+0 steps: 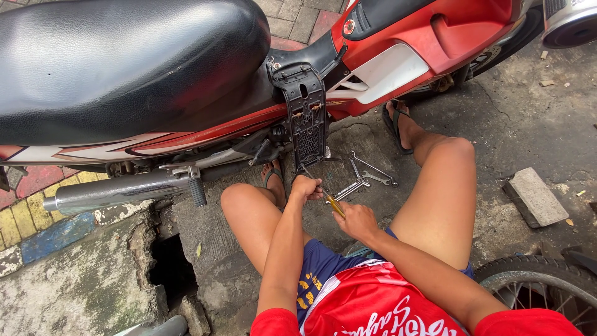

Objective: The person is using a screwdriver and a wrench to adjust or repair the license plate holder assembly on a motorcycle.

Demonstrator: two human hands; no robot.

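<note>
Two hands meet just below the black panel [306, 115] that hangs from the motorbike [186, 81], between your bare knees. Your left hand [306, 187] is curled into a loose fist at the panel's lower edge, fingers pressed together around something thin; what it grips there is too small to make out. Your right hand [356, 221] is closed around the yellow handle of a screwdriver [334, 204], fingers wrapped tight, the tool slanting up and left toward your left hand.

The panel is a long, narrow plastic piece, ribbed on the side facing you, with a slot near its top and a fine grid lower down. It stands nearly upright against the bike's red side, below the seat [124, 62]. The screwdriver's shaft is short in view and its tip is hidden behind your left fingers, so you cannot tell what it touches.

Just beyond your hands, metal wrenches [367, 174] lie crossed on the concrete. A grey block [536, 198] lies well apart to your right. The exhaust pipe [118, 191] runs left and is cut off by the frame edge; a spoked wheel [541, 286] shows only in part at lower right.
</note>
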